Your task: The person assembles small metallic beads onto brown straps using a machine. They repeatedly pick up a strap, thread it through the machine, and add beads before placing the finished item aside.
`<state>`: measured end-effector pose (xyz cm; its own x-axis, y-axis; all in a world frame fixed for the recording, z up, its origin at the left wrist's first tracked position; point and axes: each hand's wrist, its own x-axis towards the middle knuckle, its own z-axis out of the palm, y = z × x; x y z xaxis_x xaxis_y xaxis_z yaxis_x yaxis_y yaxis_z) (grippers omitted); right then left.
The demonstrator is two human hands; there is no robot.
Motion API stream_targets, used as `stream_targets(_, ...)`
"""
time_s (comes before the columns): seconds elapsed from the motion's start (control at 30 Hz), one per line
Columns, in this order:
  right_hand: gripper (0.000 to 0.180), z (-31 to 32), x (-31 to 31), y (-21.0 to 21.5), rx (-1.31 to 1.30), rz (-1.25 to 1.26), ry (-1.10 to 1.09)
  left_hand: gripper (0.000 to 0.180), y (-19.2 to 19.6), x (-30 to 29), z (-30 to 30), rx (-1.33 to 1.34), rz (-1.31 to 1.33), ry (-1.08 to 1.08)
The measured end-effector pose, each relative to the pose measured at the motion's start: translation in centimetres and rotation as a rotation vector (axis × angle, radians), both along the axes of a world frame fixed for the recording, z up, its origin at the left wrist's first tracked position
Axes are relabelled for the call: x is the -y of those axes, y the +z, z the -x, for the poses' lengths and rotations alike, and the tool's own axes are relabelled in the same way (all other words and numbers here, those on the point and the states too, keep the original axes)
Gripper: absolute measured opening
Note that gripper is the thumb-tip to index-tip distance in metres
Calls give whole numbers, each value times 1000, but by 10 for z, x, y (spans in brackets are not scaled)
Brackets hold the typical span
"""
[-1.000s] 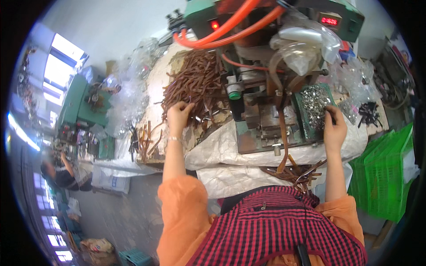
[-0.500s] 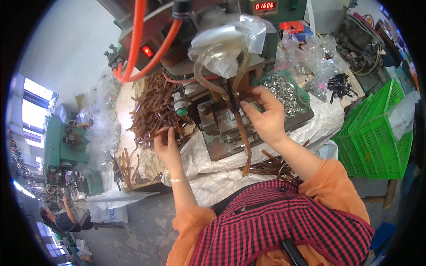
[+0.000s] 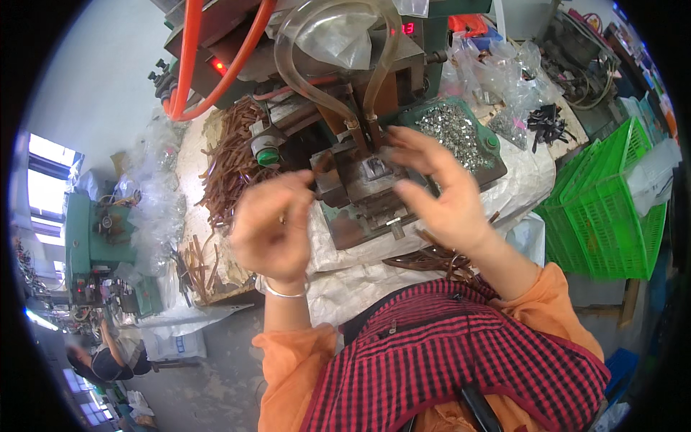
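Note:
My left hand (image 3: 275,227), smeared by motion, is raised at the left side of a metal press die (image 3: 371,173). Its fingers are curled together at the tips; a brown shape shows by them, too blurred to make out. My right hand (image 3: 450,198) is at the die's right side, fingers spread and thumb apart, with nothing seen in it. Two clear hoses (image 3: 282,57) loop down to the tooling above the die. Left of the press lies a heap of brown strips (image 3: 230,165).
A green tray of small metal pieces (image 3: 453,133) sits behind my right hand. More brown strips (image 3: 439,261) lie at the front edge. Green crates (image 3: 608,209) stand at the right. Orange hoses (image 3: 188,57) hang at the upper left. A person (image 3: 108,356) sits at far left.
My left hand has come from the strip heap rightward to the die. The brown strip that hung over the die's front is gone from there. My right hand's fingers have spread away from the tooling.

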<state>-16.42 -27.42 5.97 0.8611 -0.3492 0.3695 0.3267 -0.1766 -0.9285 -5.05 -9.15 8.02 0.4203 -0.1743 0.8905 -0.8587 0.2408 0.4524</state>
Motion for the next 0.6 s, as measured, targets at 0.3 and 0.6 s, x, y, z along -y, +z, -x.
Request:
stream_targets(0.3, 16, -4, 113, -96, -171, 945, -681, 26, -36, 34, 23, 571, -388, 154)
stream_targets(0.6, 20, -27, 99, -90, -93, 1146, -325, 28, -43, 32, 23, 528, -357, 156)
